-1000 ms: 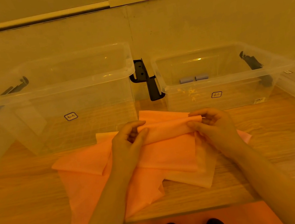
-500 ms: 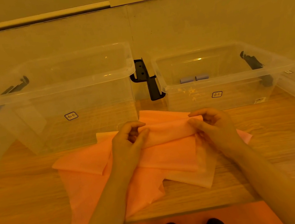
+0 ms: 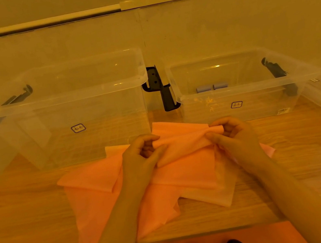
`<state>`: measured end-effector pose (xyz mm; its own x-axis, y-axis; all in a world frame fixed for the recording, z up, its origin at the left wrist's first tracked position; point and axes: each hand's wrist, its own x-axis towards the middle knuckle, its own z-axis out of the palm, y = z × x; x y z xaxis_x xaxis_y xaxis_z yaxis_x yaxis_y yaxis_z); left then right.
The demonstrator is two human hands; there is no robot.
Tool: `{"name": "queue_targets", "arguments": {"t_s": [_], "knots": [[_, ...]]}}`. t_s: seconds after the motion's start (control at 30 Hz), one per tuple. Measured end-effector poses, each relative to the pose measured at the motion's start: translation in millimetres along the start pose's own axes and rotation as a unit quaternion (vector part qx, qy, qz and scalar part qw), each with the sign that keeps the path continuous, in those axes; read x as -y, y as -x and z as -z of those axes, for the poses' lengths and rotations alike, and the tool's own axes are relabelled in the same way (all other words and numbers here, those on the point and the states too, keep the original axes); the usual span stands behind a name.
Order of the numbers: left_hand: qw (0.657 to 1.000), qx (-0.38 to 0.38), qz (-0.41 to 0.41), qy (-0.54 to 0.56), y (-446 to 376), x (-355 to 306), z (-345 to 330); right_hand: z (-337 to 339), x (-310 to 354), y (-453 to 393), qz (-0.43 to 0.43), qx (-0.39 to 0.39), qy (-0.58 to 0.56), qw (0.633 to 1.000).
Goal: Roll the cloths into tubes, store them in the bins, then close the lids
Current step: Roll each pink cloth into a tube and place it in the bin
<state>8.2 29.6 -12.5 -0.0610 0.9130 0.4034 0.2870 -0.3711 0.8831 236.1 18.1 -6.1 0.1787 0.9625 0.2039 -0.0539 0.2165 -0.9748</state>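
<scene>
On the wooden bench (image 3: 312,159), in front of two clear bins (image 3: 81,114), my left hand (image 3: 140,159) and right hand (image 3: 233,136) pinch the orange cloth's (image 3: 185,159) rolled far edge with curled fingers (image 3: 213,135).

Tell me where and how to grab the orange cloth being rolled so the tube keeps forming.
Grip the top orange cloth along its rolled far edge, one hand near each end, coming from the near side with thumbs under and fingers curled over. The left hand and right hand already pinch it there. The edge is a narrow fold that spans the gap between them, so end grips probably keep it even.
</scene>
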Motion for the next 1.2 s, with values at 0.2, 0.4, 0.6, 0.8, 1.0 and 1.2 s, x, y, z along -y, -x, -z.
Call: {"name": "queue_targets", "arguments": {"t_s": [0.2, 0.4, 0.6, 0.8, 1.0, 1.2], "knots": [[0.999, -0.011, -0.014, -0.032, 0.8, -5.4, 0.6, -0.1, 0.3, 0.3, 0.006, 0.003, 0.009, 1.000], [0.998, -0.047, -0.042, -0.027, 0.9, -6.4, 1.8, 0.8, 0.0, 1.2, 0.014, 0.000, 0.009, 1.000], [0.998, -0.040, -0.053, 0.000, -3.8, -11.4, 0.1, 1.5, 2.2, 0.9, 0.043, -0.005, -0.006, 0.999], [0.999, -0.026, -0.039, 0.000, -3.6, -13.0, 0.6, 2.8, 0.7, -0.7, 0.054, -0.009, 0.006, 0.998], [1.000, -0.019, -0.007, 0.019, -4.5, -10.4, 2.5, 1.7, 2.7, -1.0, 0.035, -0.010, -0.021, 0.999], [1.000, -0.020, -0.010, 0.010, -4.9, -9.6, 1.4, 0.8, 3.0, -0.4, 0.018, 0.005, -0.038, 0.999]]}}
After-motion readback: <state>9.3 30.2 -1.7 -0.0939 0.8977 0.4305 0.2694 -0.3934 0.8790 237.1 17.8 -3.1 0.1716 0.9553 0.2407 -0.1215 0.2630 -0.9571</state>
